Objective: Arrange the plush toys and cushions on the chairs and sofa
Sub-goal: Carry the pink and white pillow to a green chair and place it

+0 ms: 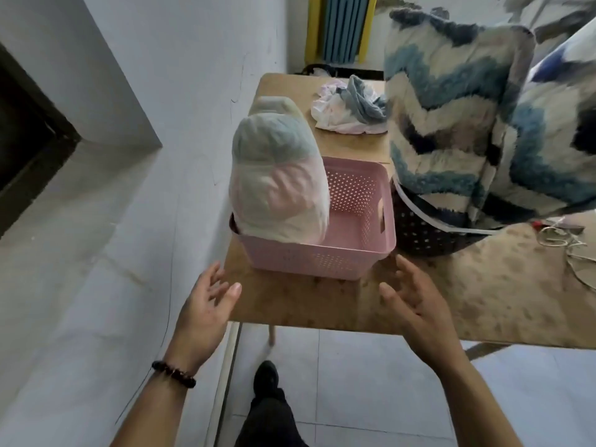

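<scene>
A pastel plush toy [277, 179], wrapped in a thin clear bag, stands upright in the left side of a pink perforated basket [354, 253] on a wooden table [306, 304]. To the right, a shaggy cushion with blue, navy and cream zigzags [451, 108] stands in a dark perforated basket [425, 233]. A second similar cushion [554, 130] leans behind it. My left hand [206, 304] hovers open at the table's near left corner, below the pink basket. Over the table edge my right hand [416, 304] spreads its fingers, just right of the basket's front.
Crumpled white and grey-blue cloths [348, 108] lie at the table's far end. A white cable [567, 243] trails on the table at right. A white wall runs along the left, with a dark doorway [25, 140]. Tiled floor and my foot [266, 379] lie below the table.
</scene>
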Demonstrator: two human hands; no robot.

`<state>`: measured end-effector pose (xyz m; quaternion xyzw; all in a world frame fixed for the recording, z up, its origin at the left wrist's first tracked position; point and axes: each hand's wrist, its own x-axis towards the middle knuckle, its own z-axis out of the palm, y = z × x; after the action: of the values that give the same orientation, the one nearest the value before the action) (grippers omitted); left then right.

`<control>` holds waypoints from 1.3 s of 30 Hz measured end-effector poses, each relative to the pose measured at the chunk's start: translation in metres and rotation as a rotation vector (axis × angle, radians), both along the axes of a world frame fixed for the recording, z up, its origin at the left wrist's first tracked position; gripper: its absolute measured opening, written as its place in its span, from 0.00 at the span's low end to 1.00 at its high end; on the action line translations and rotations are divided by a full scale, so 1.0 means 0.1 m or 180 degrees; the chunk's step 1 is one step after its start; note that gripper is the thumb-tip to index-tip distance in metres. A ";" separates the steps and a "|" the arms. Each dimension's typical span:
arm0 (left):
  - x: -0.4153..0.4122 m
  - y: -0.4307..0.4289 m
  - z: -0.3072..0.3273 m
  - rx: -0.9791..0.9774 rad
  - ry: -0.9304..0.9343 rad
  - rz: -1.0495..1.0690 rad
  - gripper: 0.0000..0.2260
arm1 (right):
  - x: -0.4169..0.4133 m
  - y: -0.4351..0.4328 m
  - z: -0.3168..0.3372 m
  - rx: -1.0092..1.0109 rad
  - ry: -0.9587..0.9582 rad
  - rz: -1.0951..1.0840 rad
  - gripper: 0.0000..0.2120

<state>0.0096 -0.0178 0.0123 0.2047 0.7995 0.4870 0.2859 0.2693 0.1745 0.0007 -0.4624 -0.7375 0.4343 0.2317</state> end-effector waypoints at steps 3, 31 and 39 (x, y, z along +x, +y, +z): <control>-0.61 0.46 0.05 0.0090 0.0107 -0.0022 0.26 | -0.58 0.37 0.17 0.0009 -0.0011 -0.0041 0.29; -1.09 1.22 0.08 0.0572 -0.0048 -0.0870 0.15 | -2.01 1.03 1.01 -0.0295 0.2458 -0.0388 0.18; -0.62 1.33 0.24 0.1105 -0.0779 -0.1600 0.11 | -0.92 0.22 1.16 -0.0602 0.3578 -0.1851 0.17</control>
<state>-0.0522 0.1151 0.0361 0.3813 0.5886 0.5512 0.4519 0.1771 0.1963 0.1163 -0.3638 -0.3064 0.5931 0.6497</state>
